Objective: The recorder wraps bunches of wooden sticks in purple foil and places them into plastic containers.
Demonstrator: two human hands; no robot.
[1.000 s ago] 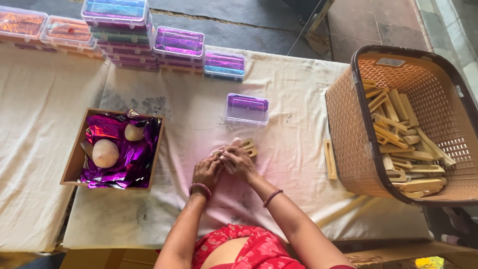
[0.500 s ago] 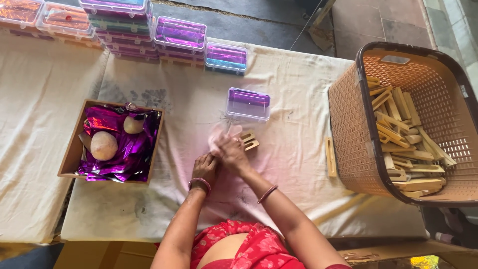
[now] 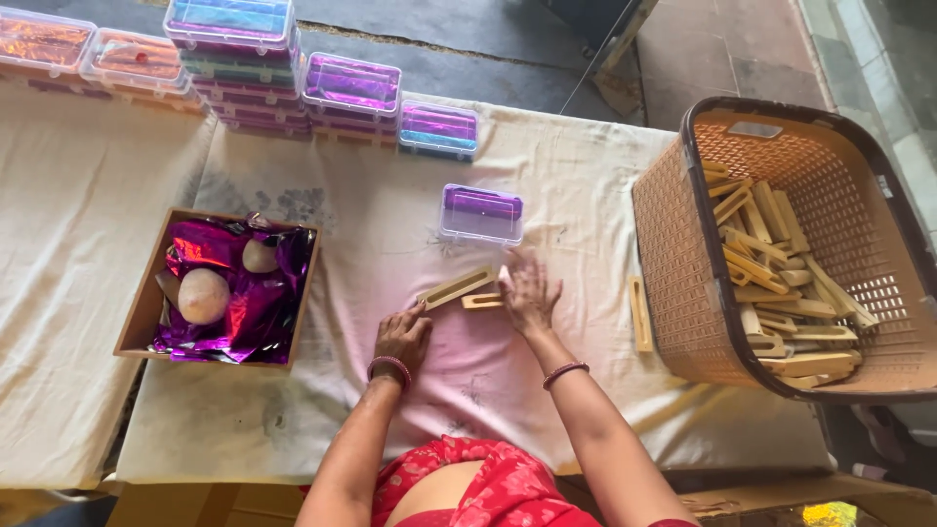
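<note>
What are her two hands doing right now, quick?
Left hand: open, fingertips touching the end of a long slotted wooden piece, not gripping it.
Right hand: open, flat on the cloth, fingers against a small wooden piece.

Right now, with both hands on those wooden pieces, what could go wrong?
1. The left hand only touches the end of the long wooden piece, so it could slide on the loose cloth.
2. The clear box sits just beyond the right hand and might get nudged.
3. The wooden strip by the basket could be knocked.
</note>
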